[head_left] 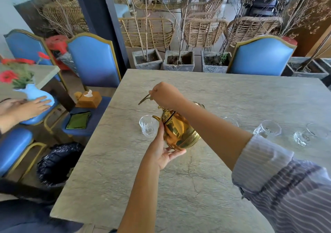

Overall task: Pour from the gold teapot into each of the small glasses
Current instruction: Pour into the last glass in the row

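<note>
Tip shiny gold metal teapot (180,132) slowly over small clear glass (147,126) beside its spout (right hand (165,95) clenched on handle (144,99), left hand (161,153) spread flat under base)

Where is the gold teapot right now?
In the head view, near the middle of the table, the gold teapot is tilted with its spout at the leftmost glass. The right hand grips its handle and the left hand supports its body.
</note>
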Demonstrator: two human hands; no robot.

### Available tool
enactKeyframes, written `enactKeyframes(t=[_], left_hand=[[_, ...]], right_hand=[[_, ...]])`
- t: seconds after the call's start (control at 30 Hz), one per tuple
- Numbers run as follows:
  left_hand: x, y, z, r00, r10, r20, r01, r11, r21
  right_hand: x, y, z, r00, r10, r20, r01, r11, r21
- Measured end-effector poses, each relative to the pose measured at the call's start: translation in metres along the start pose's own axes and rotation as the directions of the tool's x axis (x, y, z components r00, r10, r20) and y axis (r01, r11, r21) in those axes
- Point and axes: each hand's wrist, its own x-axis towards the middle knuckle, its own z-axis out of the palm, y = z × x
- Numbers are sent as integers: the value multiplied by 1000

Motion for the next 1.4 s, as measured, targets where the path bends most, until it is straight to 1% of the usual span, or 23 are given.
enactKeyframes(t=[0.17, 0.47, 1.03, 1.4], left_hand=[[-3, 3, 4, 1000, 17, 1, -17, 1000, -12], [-11, 5, 10, 999, -3, 37, 3, 1000, -3], [-29, 9, 33, 993, 22, 117, -21, 1000, -11], [-38, 10, 43, 986, 34, 163, -32, 999, -17]], right_hand=[[7, -6, -2, 1000, 2, -3, -2, 1000, -29], [7, -11, -11, 1000, -20, 4, 21, 997, -70], [-7, -26, -43, 993, -113, -21, 107, 976, -190], [-13, -33, -54, 989, -146, -29, 137, 968, -211]])
